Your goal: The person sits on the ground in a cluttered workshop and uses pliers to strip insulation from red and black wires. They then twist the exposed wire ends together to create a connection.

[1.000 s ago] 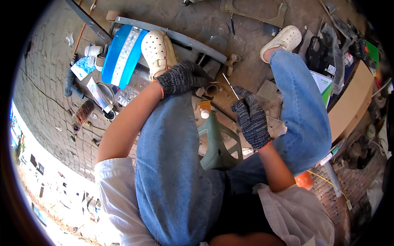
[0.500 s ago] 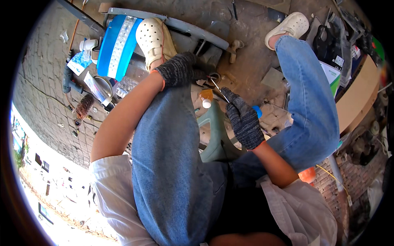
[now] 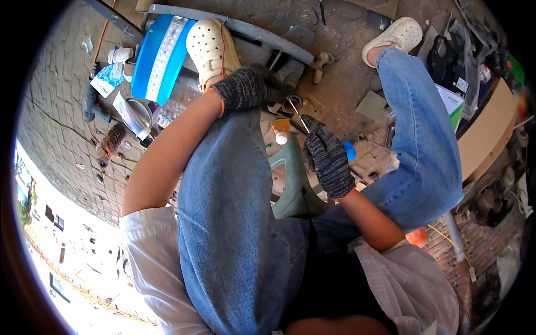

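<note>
My left hand (image 3: 245,88), in a dark grey knitted glove, lies over my left knee with its fingers curled closed. Whatever it grips is dark and mostly hidden; a dark ring-shaped part (image 3: 294,103) shows just beyond its fingertips. In the same kind of glove, my right hand (image 3: 328,159) is closed round a thin metal rod (image 3: 297,114). The rod slants up and left, its tip at the ring-shaped part; I cannot tell whether they touch. Below the rod, between my legs, is a small bottle of orange liquid (image 3: 281,127) with a white cap.
A green plastic stool (image 3: 296,190) is under me. Ahead on the left are a blue panel with a clear strip (image 3: 148,61), a power drill (image 3: 91,103) and a bristly brush (image 3: 113,139). A grey curved bar (image 3: 240,30) crosses the far ground. Parts and boards (image 3: 486,128) crowd the right.
My right hand has shifted slightly up and left with the rod, whose tip now sits a little higher by the ring-shaped part. My left hand keeps nearly the same place.
</note>
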The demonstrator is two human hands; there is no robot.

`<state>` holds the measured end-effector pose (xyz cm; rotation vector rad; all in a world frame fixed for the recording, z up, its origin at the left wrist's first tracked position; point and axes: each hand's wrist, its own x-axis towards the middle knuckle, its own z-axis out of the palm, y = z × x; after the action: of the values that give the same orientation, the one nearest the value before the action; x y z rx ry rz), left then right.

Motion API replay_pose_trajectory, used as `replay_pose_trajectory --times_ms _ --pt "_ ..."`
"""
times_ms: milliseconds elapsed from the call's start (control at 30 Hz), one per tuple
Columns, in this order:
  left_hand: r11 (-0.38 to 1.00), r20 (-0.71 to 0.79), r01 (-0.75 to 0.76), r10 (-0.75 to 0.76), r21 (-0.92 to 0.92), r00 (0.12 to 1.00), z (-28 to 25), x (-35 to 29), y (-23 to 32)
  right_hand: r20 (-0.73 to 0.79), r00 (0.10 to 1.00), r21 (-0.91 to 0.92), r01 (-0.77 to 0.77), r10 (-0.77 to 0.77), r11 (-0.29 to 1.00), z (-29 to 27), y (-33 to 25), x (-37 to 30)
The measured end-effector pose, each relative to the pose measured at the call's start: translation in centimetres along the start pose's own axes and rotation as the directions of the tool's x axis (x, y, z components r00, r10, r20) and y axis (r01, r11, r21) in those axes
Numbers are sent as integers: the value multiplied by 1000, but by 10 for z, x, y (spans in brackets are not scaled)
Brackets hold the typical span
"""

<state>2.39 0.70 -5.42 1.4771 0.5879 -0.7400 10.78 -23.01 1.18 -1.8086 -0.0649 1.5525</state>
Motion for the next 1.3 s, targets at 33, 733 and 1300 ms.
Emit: replay_pose_trajectory --times_ms 33,733,1300 --pt "999 -7 3 -3 -49 1000 2 2 -6 -51 996 -135 72 -79 988 1 3 2" --pt "533 70 -776 808 337 585 4 7 -34 45 886 -701 357 -461 617 14 -34 49" --pt "898 170 -426 439 -105 882 -2 -7 0 -62 962 -619 172 -266 767 7 -46 57"
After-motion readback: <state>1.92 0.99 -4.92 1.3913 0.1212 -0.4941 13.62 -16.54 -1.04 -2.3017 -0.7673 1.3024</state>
